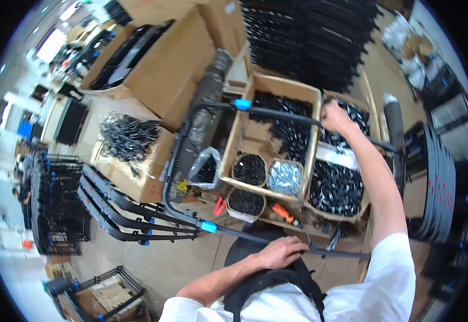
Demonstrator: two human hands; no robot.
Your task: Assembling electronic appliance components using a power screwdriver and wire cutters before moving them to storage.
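A black tubular frame with blue clips lies across in front of me, over the boxes. My left hand is closed over its near tube, close to my lap. Far to the right, my right hand is at a box of small black parts, beside the frame's far tube. Its fingers are curled, and what lies in them is hidden. Left of that hand stands a large carton with more black parts and a tub of shiny silver pieces.
Nearer me are orange-handled and red-handled tools. More small black parts fill a right-hand carton. Several curved black frames are stacked at left, below a bundle of black loops. Black pieces are piled at the back.
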